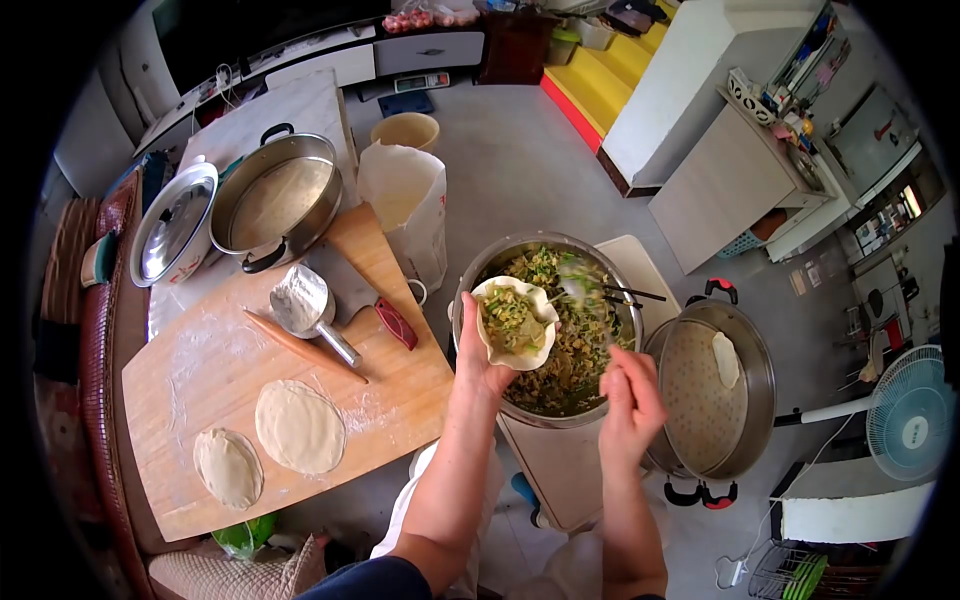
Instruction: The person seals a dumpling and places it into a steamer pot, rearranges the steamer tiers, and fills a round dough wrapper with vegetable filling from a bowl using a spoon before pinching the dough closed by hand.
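Note:
My left hand point(482, 372) cups a round dough wrapper point(541, 352) with frilled edges, filled with chopped green and yellowish filling. Below it is a large metal bowl point(470, 286) of the same kind of chopped filling point(550, 383). My right hand point(633, 402) is closed on a spoon point(574, 287), whose head is smeared by motion above the filling. Dark chopsticks point(638, 293) lean out over the bowl's right rim. On the wooden board point(400, 402) to the left lie a flat dough round point(299, 426) and a smaller folded dough piece point(228, 467).
The board also carries a rolling pin point(305, 345), a flour scoop point(300, 296) and a red-handled cleaver point(395, 324). Behind stand a two-handled pan point(322, 165) and a lidded pot point(178, 225). At right, a steamer pot point(762, 400) holds one dough piece point(726, 360), near a fan point(914, 432).

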`<state>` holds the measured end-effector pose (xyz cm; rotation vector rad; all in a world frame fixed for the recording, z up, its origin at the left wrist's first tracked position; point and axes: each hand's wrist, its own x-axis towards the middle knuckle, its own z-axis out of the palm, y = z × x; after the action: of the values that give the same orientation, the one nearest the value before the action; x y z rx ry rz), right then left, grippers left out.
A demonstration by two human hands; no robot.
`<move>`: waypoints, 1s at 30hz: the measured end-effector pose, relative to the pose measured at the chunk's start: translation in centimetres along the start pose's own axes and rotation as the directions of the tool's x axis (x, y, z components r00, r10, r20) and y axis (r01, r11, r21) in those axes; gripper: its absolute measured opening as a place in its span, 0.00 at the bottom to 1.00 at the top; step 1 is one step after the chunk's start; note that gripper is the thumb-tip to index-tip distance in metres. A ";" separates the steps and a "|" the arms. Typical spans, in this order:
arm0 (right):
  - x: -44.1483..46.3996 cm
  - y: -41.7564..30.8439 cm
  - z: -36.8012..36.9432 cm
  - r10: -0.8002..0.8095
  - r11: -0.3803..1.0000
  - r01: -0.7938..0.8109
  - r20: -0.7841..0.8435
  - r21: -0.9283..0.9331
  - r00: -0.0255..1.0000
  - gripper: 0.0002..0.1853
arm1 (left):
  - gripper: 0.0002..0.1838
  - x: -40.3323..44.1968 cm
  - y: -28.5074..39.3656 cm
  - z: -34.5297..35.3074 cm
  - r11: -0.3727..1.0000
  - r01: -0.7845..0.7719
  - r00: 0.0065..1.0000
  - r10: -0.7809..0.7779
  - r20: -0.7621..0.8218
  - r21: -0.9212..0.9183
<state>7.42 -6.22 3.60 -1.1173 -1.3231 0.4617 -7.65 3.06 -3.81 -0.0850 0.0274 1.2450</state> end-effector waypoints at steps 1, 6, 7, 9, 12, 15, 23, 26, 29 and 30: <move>0.0 0.2 -0.5 0.013 1.000 -0.012 -0.037 0.027 0.999 0.12 | 0.35 -0.1 0.2 -0.1 1.000 0.008 0.999 -0.007 0.052 -0.010; -2.1 3.5 -2.1 0.127 0.924 -0.120 -0.005 -0.362 0.992 0.12 | 0.37 0.3 1.0 -0.9 0.995 -0.011 1.000 0.009 -0.018 -0.098; -2.8 4.1 -2.1 0.199 0.850 -0.131 0.081 -0.511 0.977 0.12 | 0.36 0.3 1.0 -0.9 0.997 -0.009 1.000 0.008 -0.013 -0.072; -3.9 5.9 -1.5 0.189 0.757 0.048 0.290 -0.651 0.938 0.12 | 0.35 0.2 0.8 -0.7 1.000 -0.002 1.000 0.002 -0.004 -0.018; -3.5 4.4 -0.6 0.018 0.620 0.321 0.423 -0.716 0.906 0.13 | 0.35 0.1 0.1 -0.5 0.999 -0.017 1.000 0.017 -0.009 -0.032; -2.3 3.9 0.5 -0.078 0.850 0.188 0.236 -0.492 0.969 0.15 | 0.34 0.4 -0.3 -0.8 0.999 0.022 0.998 -0.019 0.056 -0.045; -2.8 7.7 1.8 -0.072 0.952 0.121 0.179 -0.280 0.981 0.21 | 0.37 0.2 -1.4 0.7 0.998 0.054 0.990 -0.047 -0.134 0.046; -1.9 6.7 1.5 -0.191 0.918 0.258 0.235 -0.301 0.953 0.18 | 0.37 0.3 -1.6 0.2 0.994 0.088 0.990 -0.081 -0.112 0.060; -1.1 6.8 0.9 -0.289 0.896 0.356 0.263 -0.265 0.921 0.14 | 0.37 0.3 -2.2 0.1 0.993 0.096 0.995 -0.094 -0.034 0.072; -0.6 6.4 0.8 -0.296 0.889 0.361 0.249 -0.282 0.922 0.14 | 0.38 0.5 -2.5 0.2 0.991 0.066 0.997 -0.061 -0.040 0.116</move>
<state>8.58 -3.56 -2.23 -1.0988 -1.7781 0.1042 -5.11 2.74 -3.48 -0.0061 0.1284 1.1757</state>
